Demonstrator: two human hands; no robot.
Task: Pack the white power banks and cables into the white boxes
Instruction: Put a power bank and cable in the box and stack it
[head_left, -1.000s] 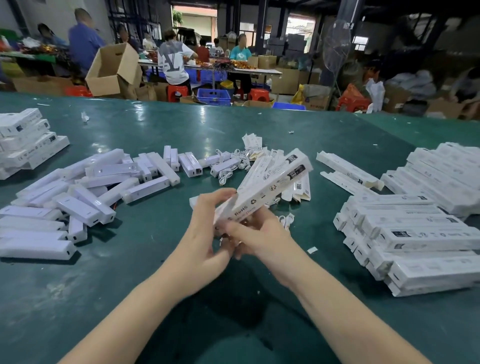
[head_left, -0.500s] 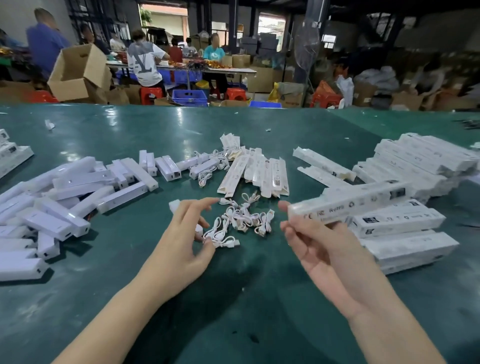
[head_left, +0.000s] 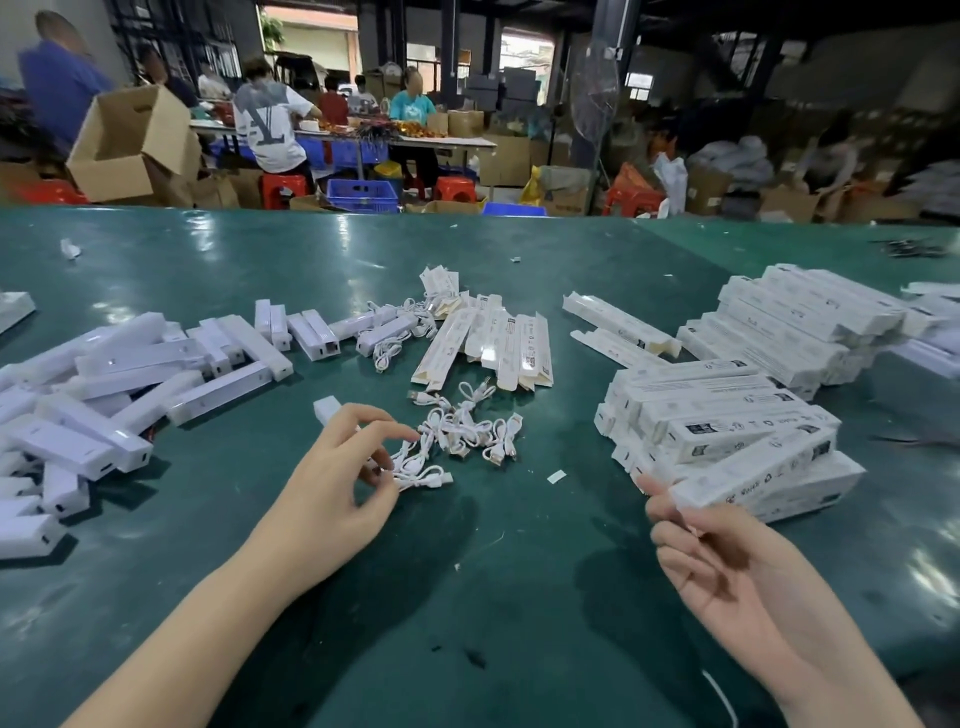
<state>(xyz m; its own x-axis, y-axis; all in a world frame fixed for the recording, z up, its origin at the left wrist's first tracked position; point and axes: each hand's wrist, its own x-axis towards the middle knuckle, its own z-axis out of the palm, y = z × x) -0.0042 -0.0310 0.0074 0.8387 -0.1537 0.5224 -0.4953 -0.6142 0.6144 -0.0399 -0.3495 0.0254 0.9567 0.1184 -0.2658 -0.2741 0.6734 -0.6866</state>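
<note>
- Packed box (head_left: 753, 470) now at 3 o'clock, carried from centre onto finished stack (head_left: 727, 410); right hand (head_left: 727, 566) fingertips still pinching its end.
- Left hand (head_left: 337, 483) curled, pinching cable (head_left: 415, 475) (next unit starting).

Power banks (head_left: 104, 395) left, cables (head_left: 457, 431) centre, flat boxes (head_left: 498, 345) behind, packed boxes (head_left: 727, 415) right.

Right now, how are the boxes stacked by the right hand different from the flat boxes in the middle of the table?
The stacked boxes look puffed out, shut and piled in layers; the flat boxes are squashed thin, lying side by side in one layer. The stacked ones sit beside the right hand; the flat ones lie beyond the cables. Both are long, white and printed.
</note>
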